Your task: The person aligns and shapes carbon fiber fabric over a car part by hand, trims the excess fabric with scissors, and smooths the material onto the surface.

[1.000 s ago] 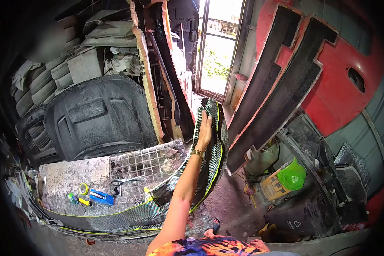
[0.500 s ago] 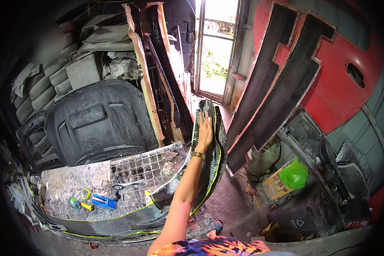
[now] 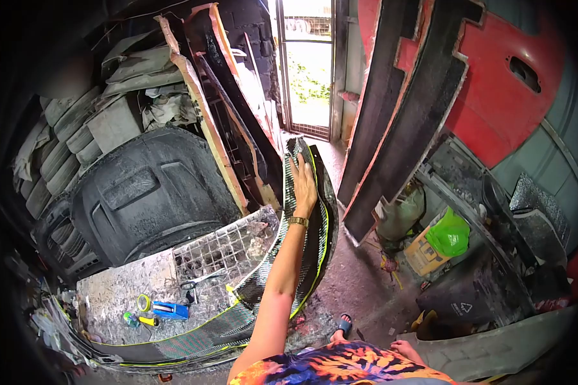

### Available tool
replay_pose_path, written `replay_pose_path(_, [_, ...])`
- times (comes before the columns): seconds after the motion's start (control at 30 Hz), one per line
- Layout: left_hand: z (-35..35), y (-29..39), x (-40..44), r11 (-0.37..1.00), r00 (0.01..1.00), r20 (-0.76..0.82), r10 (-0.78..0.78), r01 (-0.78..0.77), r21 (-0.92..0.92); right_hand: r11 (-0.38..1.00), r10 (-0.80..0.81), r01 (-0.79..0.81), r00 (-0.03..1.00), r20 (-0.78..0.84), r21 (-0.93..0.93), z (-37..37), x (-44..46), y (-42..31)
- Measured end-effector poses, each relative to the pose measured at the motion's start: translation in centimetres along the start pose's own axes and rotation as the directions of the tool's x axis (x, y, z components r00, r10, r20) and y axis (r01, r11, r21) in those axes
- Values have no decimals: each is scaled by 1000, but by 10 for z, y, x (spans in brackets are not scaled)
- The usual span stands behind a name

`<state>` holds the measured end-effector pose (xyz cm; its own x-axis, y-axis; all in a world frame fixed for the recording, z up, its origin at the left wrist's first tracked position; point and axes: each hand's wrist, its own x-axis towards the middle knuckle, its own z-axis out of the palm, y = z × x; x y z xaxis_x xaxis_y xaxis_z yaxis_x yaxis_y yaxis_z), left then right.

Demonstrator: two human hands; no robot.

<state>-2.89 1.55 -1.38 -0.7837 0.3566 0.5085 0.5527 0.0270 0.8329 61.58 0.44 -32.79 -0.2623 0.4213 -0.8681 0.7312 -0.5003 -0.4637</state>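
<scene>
My left hand [image 3: 305, 186], with a gold watch on its wrist, lies flat near the far end of a long curved black part [image 3: 289, 247]. Its fingers are stretched out, pressing on patterned carbon-fibre-like cloth [image 3: 205, 333] that lines the part. Yellow-green tape runs along the part's edges, and the piece curves round the front of the work table to the left. My right hand [image 3: 406, 350] hangs low beside my patterned shirt [image 3: 350, 366], away from the part. How its fingers are held is too small to make out.
Scissors [image 3: 202, 280], a blue tape dispenser [image 3: 170, 310] and a tape roll [image 3: 144, 302] lie on the stained table [image 3: 125, 282]. Black panels [image 3: 417, 122] lean at right, near a box with a green bag [image 3: 448, 234]. A dark car bonnet [image 3: 151, 192] stands behind the table.
My left hand stays flat near the part's far end, its fingers now slightly more spread. The view has shifted, and more of my shirt and right hand shows.
</scene>
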Motion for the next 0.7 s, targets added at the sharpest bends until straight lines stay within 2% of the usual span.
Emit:
replay_pose_path(0.1, [3, 2, 0, 999, 1000, -21, 12, -11, 36, 997, -24, 23, 1000, -19, -70, 6, -15, -3])
replay_pose_path(0.13, [2, 4, -1, 998, 1000, -24, 14, -13, 61, 987, -30, 24, 999, -35, -159, 6, -22, -6])
replay_pose_path(0.23, [1, 9, -2, 995, 999, -42, 33, -28, 101, 978, -28, 19, 999, -45, -206, 6, -34, -7])
replay_pose_path(0.33, [-2, 14, -3, 989, 1000, -16, -22, 24, 143, 991, 2, -14, 996, -90, -131, 2, -36, 0])
replay_pose_path(0.37, [-1, 10, -2, 990, 1000, -23, 8, -5, 139, 995, 8, -17, 996, -90, -103, 2, -36, 0])
replay_pose_path(0.43, [1, 2, -1, 954, 991, -86, 106, -77, 291, 992, 10, -20, 996, -85, -127, -1, -29, 3])
replay_pose_path(0.5, [2, 5, -3, 957, 989, -88, 120, -92, 275, 996, 74, -75, 997, -27, -51, -7, -3, 12])
replay_pose_path(0.6, [2, 8, -9, 961, 998, -21, 51, -44, 275, 997, 78, -78, 997, 5, 27, -4, 5, 7])
replay_pose_path(0.7, [0, 15, -20, 950, 1000, 2, 12, -11, 311, 997, 67, -69, 997, 49, 30, -1, 22, 5])
